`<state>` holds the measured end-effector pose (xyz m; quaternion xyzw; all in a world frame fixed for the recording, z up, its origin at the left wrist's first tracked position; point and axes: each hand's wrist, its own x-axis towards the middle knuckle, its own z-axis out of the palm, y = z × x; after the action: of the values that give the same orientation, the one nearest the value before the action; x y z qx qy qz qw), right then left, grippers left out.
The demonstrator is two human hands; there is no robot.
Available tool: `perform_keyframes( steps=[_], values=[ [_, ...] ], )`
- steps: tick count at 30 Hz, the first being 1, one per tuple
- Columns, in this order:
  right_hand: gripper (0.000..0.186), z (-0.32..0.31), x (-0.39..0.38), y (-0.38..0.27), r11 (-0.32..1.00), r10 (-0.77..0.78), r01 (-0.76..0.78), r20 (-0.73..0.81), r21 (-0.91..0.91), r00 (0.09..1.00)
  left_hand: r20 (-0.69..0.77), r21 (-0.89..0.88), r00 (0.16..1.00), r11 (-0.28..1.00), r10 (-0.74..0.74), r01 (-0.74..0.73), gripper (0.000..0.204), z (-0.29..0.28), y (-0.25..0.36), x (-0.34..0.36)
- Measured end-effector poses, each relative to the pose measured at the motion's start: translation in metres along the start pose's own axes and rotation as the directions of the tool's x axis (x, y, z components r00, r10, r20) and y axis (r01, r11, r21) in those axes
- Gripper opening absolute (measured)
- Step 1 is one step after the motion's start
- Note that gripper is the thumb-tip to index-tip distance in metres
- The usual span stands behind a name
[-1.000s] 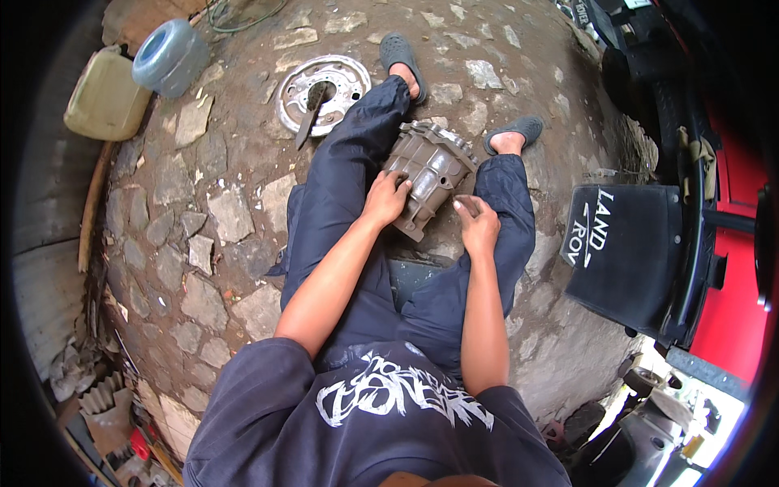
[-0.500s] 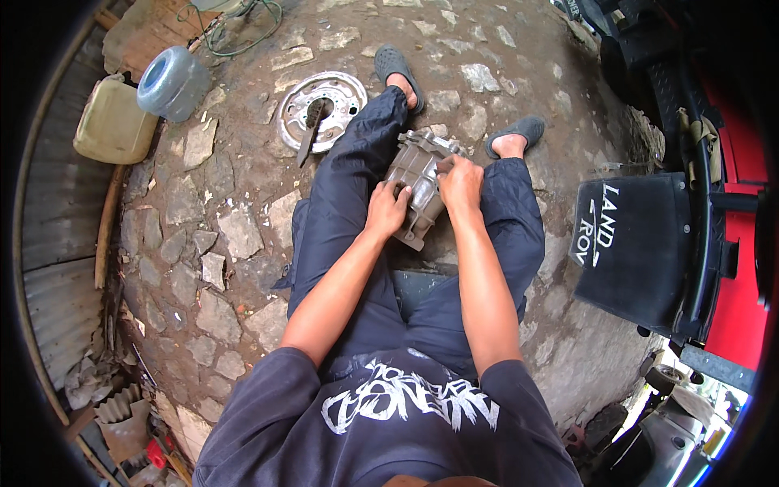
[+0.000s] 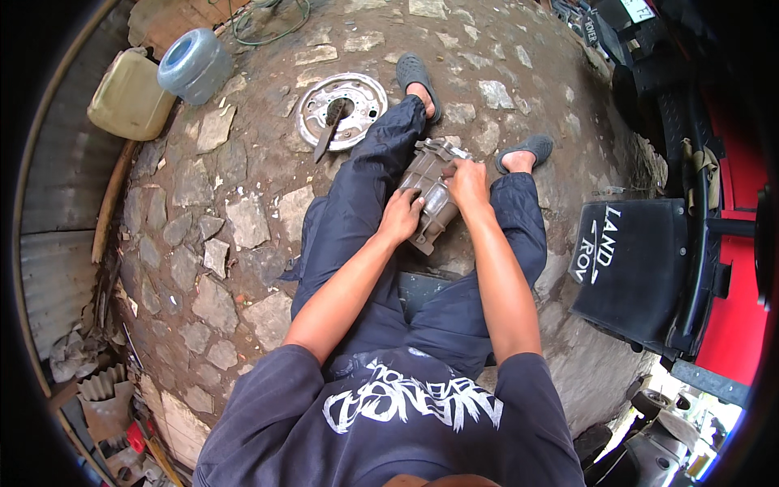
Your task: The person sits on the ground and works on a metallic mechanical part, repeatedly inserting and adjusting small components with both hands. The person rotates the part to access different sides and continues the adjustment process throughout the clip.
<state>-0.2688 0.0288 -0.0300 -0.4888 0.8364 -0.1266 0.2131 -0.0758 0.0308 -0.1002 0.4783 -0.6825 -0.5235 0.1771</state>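
Observation:
A grey cast-metal casing (image 3: 434,199) with ribs and a bolted flange lies tilted between my legs. My left hand (image 3: 401,213) grips the casing's near left side, fingers curled over it. My right hand (image 3: 466,183) is closed on the casing's upper right part, near the flange; whatever its fingertips hold is hidden. Beyond my left leg, a round metal plate (image 3: 369,105) with holes lies on the ground, a dark flat bar (image 3: 326,138) across its centre.
Cobbled ground (image 3: 243,219) surrounds me. A yellowish jerrycan (image 3: 130,93), blue water jug (image 3: 195,65) and green hose (image 3: 268,28) are at upper left. Corrugated sheets (image 3: 61,203) and scrap line the left. A red vehicle (image 3: 734,316) with a black mudflap (image 3: 633,284) stands at right.
My right hand has moved inward and up from beside the casing onto its upper part, closing its fingers there. My left hand stays on the casing. The view has shifted slightly.

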Motion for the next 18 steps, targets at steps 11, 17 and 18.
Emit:
perform_keyframes(
  steps=[11, 17, 18],
  values=[
    [0.027, -0.007, 0.004, 0.003, 0.991, -0.074, 0.083, 0.086, -0.104, 0.993, -0.014, -0.011, 1.0, 1.0, 0.02, -0.02, 0.042, 0.001, -0.007, -0.004],
    [0.028, 0.002, 0.018, -0.013, 0.991, -0.069, 0.075, 0.055, -0.115, 0.996, -0.006, 0.034, 1.0, 0.999, -0.024, 0.024, 0.041, -0.001, 0.005, -0.002],
    [0.029, -0.002, 0.016, -0.019, 0.995, -0.075, 0.08, 0.078, -0.059, 0.994, -0.016, 0.04, 0.999, 0.999, -0.028, 0.029, 0.041, -0.001, 0.002, -0.002]
  ],
)
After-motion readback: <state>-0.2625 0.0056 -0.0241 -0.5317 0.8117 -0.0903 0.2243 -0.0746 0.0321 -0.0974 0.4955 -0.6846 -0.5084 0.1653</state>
